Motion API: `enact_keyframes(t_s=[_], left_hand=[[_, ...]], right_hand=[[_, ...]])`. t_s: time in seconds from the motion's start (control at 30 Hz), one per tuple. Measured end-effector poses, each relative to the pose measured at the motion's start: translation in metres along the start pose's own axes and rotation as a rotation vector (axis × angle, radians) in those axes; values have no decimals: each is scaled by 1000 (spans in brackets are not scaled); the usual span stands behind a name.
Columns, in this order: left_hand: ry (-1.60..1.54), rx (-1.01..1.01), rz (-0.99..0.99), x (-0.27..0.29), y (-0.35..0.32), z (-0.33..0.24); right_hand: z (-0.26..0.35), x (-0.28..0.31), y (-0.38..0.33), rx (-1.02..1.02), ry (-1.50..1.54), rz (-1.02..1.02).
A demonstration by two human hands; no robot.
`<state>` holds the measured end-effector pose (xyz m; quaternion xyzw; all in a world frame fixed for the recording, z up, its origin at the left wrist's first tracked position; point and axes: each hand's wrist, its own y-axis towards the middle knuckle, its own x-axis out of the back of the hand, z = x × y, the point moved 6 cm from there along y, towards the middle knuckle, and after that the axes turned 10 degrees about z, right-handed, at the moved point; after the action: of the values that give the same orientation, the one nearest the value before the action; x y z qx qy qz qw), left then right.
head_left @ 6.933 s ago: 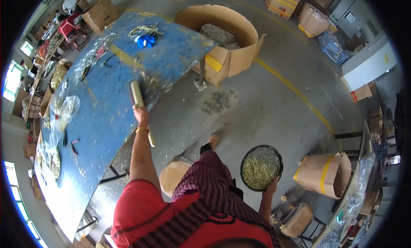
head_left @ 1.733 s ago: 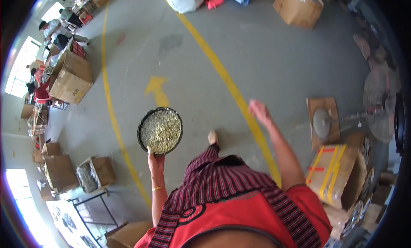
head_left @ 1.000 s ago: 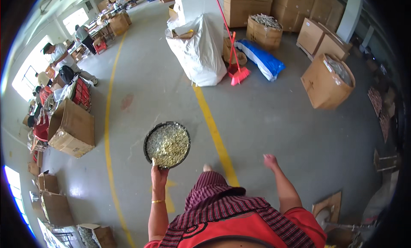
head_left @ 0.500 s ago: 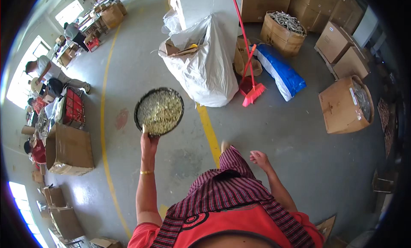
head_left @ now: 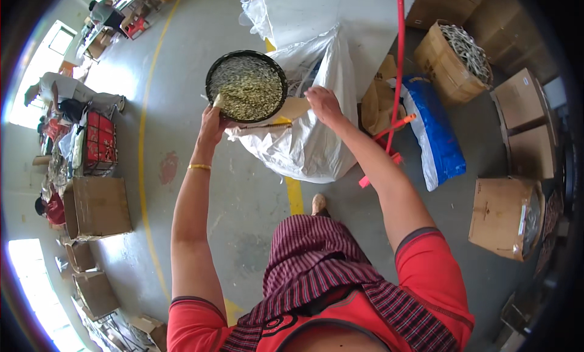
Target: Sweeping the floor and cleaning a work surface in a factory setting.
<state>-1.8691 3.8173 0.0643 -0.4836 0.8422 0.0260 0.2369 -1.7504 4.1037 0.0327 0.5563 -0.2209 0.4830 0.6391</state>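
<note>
Round tray [head_left: 258,118] grasped by the left hand [head_left: 211,124]
Shiny pieces [head_left: 245,87] are carried in it, ahead of that hand; near the right hand [head_left: 324,105], its grip unclear, a white sack [head_left: 304,151] is seen.

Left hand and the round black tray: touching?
Touching. The head view shows the left hand gripping the round black tray at its lower-left rim, thumb over the edge.

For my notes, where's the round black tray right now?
In the head view, the round black tray is upper left of centre, gripped by the left hand, partly hiding the white sack.
</note>
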Motion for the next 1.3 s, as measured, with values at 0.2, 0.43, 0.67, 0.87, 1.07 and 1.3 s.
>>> enact_keyframes(t_s=[0.2,0.43,0.67,0.87,1.07,1.3], left_hand=[[1087,-56,-7,-14,105,21],[1776,-94,105,-93,132,48],[1742,-593,73,-111,110,27],[1866,-457,205,-96,97,16],[1771,-482,276,-100,70,-1],[1737,-249,336,-102,65,16]], right_hand=[[-71,-82,22,-65,-642,949],[-62,4,13,160,-179,826],[-61,20,12,119,-119,667],[-66,9,15,78,-180,682],[-59,2,18,98,-207,719],[-57,-3,25,106,-216,742]])
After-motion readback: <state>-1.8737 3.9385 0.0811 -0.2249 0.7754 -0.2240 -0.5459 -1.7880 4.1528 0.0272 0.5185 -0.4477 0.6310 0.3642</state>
